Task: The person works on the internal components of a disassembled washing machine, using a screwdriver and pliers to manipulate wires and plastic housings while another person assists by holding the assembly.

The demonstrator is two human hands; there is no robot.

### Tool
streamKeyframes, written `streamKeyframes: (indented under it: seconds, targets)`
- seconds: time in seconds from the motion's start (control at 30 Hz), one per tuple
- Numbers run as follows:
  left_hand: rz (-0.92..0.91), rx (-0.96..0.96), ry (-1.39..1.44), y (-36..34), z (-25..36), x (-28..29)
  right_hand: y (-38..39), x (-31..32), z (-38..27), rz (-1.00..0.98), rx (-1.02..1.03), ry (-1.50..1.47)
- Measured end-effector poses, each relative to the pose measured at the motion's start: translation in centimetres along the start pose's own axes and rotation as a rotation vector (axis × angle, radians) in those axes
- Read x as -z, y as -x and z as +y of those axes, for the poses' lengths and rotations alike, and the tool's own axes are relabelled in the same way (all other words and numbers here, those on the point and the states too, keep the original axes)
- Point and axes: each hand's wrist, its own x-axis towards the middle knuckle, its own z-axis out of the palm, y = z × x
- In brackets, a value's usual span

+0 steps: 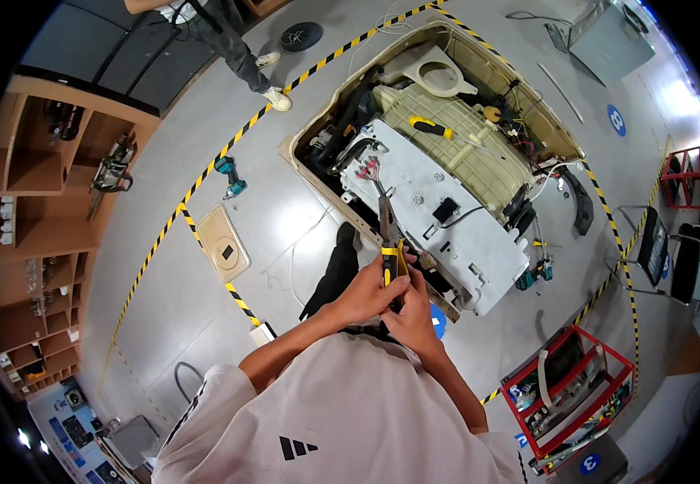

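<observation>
Both of my hands are closed around the handles of a pair of pliers [388, 219] with yellow-and-black grips. My left hand [366, 292] comes in from the left side of the handles, and my right hand [416, 316] wraps them from the right. The jaws point away from me, over the near edge of a white panel [434, 214]. Just beyond their tip are several wires with red connectors [367, 169]. This panel lies on an opened appliance in a beige casing [555, 129], beside a ribbed greenish tub [447, 121]. A yellow-and-black screwdriver [430, 127] rests on the tub.
On the floor to the left are a teal cordless drill [231, 177] and a beige cover panel [222, 244]. More teal power tools [535, 274] lie at the right. A red tool rack [564, 395] stands lower right. Another person's legs [241, 64] are beyond the striped tape.
</observation>
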Motion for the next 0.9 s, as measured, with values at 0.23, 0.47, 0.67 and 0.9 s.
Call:
streamKeyframes:
  seconds: [0.23, 0.47, 0.67, 0.9]
  targets:
    - [-0.176, -0.045, -0.041, -5.1, 0.2, 10.0, -7.4, -3.9, -2.4, 0.179, -0.263, -0.330]
    - [-0.230, 0.002, 0.394, -9.5, -1.3, 16.8, -13.4, -5.8, -6.0, 0.341, -0.611, -0.688]
    - [-0.192, 0.101, 0.394, -11.7, -2.5, 19.0, -16.4, -4.6, -5.9, 0.381, -0.752, -0.535]
    - [-0.314, 0.317, 0.592, -13.8, -1.3, 18.5, -21.4, 1.3, -6.3, 0.067, -0.563, 0.377]
